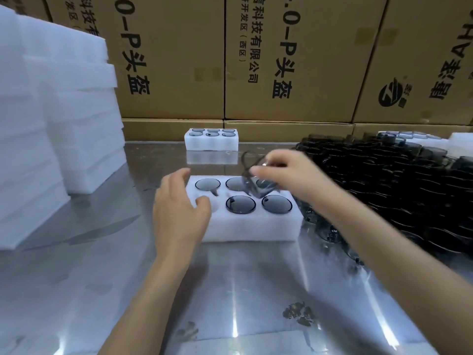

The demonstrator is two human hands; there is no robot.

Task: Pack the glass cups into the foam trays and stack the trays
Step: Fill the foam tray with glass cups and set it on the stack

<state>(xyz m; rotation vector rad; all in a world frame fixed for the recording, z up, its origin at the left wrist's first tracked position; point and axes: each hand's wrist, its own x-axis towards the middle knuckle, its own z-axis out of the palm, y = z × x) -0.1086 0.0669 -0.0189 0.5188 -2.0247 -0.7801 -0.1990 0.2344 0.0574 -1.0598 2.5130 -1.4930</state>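
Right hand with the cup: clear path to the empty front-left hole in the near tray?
Probably not yet. The left hand rests on the near tray with its thumb over the empty hole. The right hand holds the cup above the back row; nothing else intervenes.

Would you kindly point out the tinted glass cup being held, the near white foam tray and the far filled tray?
tinted glass cup (252, 184): head view, side wall.
near white foam tray (245, 228): head view, front wall.
far filled tray (211, 144): head view, front wall.

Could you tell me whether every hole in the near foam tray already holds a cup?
No, the front-left hole of the near foam tray is bare.
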